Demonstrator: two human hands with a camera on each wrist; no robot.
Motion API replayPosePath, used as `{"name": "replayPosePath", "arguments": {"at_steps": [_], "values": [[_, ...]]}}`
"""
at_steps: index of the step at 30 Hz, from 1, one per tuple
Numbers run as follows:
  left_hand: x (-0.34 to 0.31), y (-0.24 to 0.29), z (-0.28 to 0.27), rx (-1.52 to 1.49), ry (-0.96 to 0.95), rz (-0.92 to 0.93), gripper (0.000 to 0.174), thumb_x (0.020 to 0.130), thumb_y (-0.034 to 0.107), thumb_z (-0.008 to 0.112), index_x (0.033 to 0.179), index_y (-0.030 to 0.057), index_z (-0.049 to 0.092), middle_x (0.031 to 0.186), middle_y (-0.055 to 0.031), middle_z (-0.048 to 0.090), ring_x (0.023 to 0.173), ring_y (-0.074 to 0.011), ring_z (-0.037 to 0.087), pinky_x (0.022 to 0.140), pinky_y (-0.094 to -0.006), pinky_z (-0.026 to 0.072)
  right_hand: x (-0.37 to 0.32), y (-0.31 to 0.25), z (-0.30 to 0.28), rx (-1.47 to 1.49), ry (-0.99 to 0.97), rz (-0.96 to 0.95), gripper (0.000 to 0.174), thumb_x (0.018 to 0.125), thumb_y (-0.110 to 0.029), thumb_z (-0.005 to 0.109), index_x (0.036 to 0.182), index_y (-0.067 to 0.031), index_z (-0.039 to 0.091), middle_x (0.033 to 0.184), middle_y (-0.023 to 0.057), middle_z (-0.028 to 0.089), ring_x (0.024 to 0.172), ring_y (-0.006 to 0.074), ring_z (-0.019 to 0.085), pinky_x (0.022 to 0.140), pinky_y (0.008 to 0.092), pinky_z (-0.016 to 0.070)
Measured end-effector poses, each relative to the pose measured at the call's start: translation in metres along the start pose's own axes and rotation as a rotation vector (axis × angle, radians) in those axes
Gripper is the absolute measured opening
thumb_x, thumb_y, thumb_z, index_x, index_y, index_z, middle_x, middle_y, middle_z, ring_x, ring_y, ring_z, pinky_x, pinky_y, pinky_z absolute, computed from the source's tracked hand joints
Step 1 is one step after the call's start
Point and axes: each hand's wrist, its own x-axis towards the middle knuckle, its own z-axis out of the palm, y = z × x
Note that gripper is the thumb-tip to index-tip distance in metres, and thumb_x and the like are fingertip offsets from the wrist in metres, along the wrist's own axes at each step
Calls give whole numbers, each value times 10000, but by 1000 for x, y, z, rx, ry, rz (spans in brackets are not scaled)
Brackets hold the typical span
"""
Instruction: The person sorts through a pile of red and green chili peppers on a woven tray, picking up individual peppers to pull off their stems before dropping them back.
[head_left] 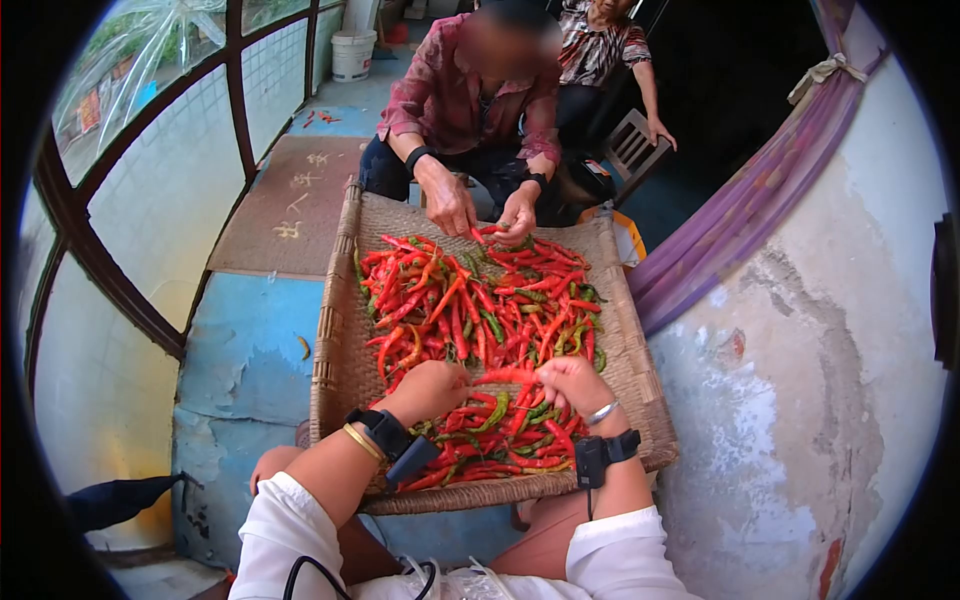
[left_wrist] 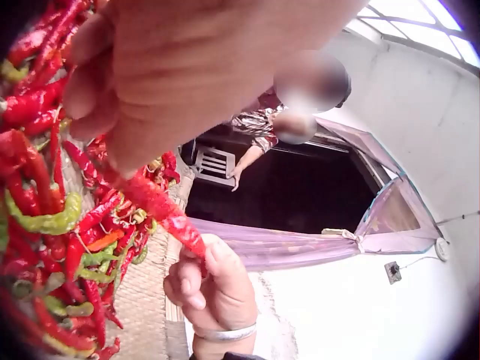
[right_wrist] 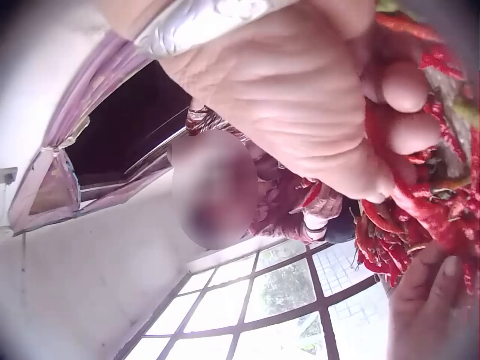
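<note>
A long red chili pepper (head_left: 505, 377) is stretched level between my two hands, over the heap of peppers. My left hand (head_left: 432, 390) pinches its left end, and my right hand (head_left: 575, 384) holds the other end between thumb and curled fingers. In the left wrist view the same chili pepper (left_wrist: 161, 214) runs from under the left fingers to the right hand (left_wrist: 217, 289). Beneath lie many red and some green chili peppers (head_left: 450, 310) in a shallow woven basket (head_left: 335, 330).
Across the basket a seated person (head_left: 470, 120) handles peppers with both hands. Another person (head_left: 600, 50) is behind, beside a grey chair (head_left: 632, 150). A purple curtain (head_left: 740, 220) and peeling wall (head_left: 790, 420) stand right; windows (head_left: 160, 190) line the left. A white bucket (head_left: 352, 55) stands far back.
</note>
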Motion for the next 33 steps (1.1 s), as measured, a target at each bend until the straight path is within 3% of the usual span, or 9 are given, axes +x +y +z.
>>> {"name": "replayPosePath", "arguments": {"at_steps": [2,5,7,8,9,11,13,23,33], "values": [[1,-3,-1,-53,169,-82,255,756,229,571,920,37,606,786,-156,616,755,-308,592,681,-390,461,11,-6,-4,55,88,-49,173,848,-191,524,795,-36,579,555,-24,515,427,36,433,392,167,347],[2,-8,3,-131,135,-79,270,758,230,569,936,28,590,793,-159,616,765,-315,588,677,-394,460,32,-20,6,296,162,-228,199,852,-217,530,883,-26,577,665,22,562,541,55,505,481,179,403],[1,-6,3,-112,102,-63,269,758,233,570,932,28,589,802,-158,616,768,-315,587,676,-398,460,44,-27,22,248,265,-350,273,864,-240,517,980,4,557,826,82,580,730,97,551,617,216,445],[1,-5,3,-95,68,-45,269,759,235,571,929,27,588,811,-156,615,771,-315,586,676,-401,459,57,-4,14,12,278,-342,356,831,-284,545,1047,0,546,966,149,573,888,196,561,738,300,455],[2,-6,3,-94,72,-46,269,759,235,571,929,27,588,811,-156,615,771,-315,586,676,-401,459,53,-1,11,10,275,-345,356,831,-284,545,1047,0,546,966,149,573,888,196,561,738,300,455],[2,-8,6,-64,83,-9,261,759,224,566,937,36,593,756,-156,603,733,-309,587,649,-387,457,46,5,7,-929,119,-206,408,763,-330,593,1065,-58,555,981,152,586,904,272,567,770,372,452],[1,-6,8,-8,51,-11,264,759,246,562,927,44,595,751,-159,599,733,-315,584,646,-395,455,36,17,9,-1155,-217,76,426,705,-355,618,1050,-109,570,991,140,585,927,303,553,790,411,442],[-6,-8,13,277,-428,35,313,730,301,598,969,98,597,870,-114,616,849,-281,582,710,-388,460,2,41,38,-1259,-265,47,397,698,-262,643,1063,-142,541,1042,134,519,998,314,512,810,407,433],[-2,-19,24,238,-521,157,352,723,272,604,1026,93,585,873,-124,613,847,-296,577,715,-383,451,5,37,35,-1189,-137,-165,244,698,-281,598,843,-86,617,811,133,607,805,298,578,704,408,461]]}}
